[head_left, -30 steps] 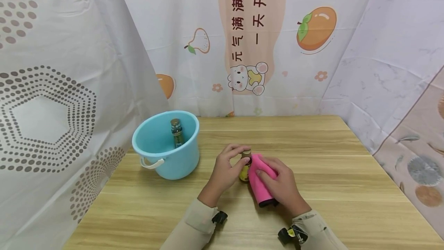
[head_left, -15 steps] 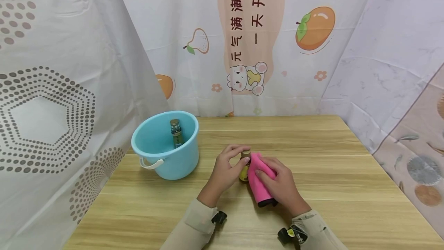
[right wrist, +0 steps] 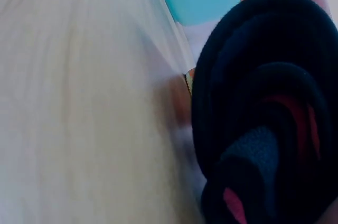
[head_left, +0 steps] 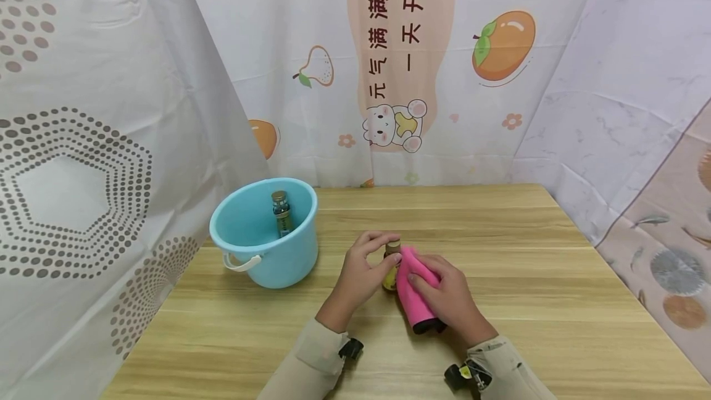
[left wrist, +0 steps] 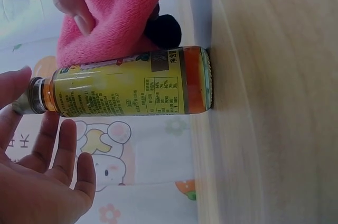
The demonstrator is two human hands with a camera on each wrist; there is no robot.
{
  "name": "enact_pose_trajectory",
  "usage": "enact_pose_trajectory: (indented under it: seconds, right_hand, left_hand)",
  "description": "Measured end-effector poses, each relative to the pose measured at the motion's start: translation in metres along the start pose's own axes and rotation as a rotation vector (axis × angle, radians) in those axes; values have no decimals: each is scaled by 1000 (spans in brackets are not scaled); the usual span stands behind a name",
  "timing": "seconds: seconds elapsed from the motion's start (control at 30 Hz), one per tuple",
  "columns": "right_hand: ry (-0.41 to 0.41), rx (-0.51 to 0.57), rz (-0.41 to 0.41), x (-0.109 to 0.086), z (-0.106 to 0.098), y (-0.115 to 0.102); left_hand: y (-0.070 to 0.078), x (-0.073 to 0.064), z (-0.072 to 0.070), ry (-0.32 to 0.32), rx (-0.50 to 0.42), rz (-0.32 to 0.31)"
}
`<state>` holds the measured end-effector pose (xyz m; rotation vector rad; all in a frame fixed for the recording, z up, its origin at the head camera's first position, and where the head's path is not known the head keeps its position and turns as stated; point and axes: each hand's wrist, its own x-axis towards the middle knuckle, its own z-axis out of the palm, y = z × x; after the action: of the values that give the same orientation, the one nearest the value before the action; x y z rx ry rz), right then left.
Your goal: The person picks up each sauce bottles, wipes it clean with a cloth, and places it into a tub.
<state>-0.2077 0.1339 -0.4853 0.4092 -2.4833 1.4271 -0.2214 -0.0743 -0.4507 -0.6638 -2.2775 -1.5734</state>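
Observation:
A small glass bottle (head_left: 390, 281) with a yellow label and a metal cap stands upright on the table. My left hand (head_left: 358, 271) pinches it at the cap and neck between thumb and fingers. In the left wrist view, orange-brown contents show at the base of the bottle (left wrist: 121, 89). My right hand (head_left: 449, 292) grips a folded pink cloth (head_left: 413, 304) with a black edge, held against the bottle's right side. Plush texture shows on the cloth (left wrist: 119, 15) in the left wrist view. The right wrist view is largely filled by the cloth's rolled black edge (right wrist: 259, 10).
To the left stands a light blue bucket (head_left: 283, 264) with a white handle. Another bottle (head_left: 282, 212) with a gold-coloured cap leans inside it. Printed curtains (head_left: 333, 122) hang behind and beside the wooden table (head_left: 500, 233).
The cloth's folds have shifted slightly against the bottle. Both hands stay in nearly the same place, and the bottle and bucket keep their positions.

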Motion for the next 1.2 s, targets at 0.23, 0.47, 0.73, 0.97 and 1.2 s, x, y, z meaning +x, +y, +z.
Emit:
enact_pose_trajectory:
  seconds: [0.23,0.47,0.73,0.97,1.2]
  right_hand:
    - [-55,-35,67,0,0,0]
    - [-96,-79,108,1,0,0]
    - [-95,-98,99,1,1,0]
    - [-46,-72,74,1,2,-1]
    - [-5,-21,55,0,1,-2]
  left_hand:
    - [0,0,0,3,2,5]
    - [0,0,0,18,-1,18]
    - [0,1,0,24,0,32]
    - [0,1,-1,25,24,36]
    - [0,2,0,28,-5,59]
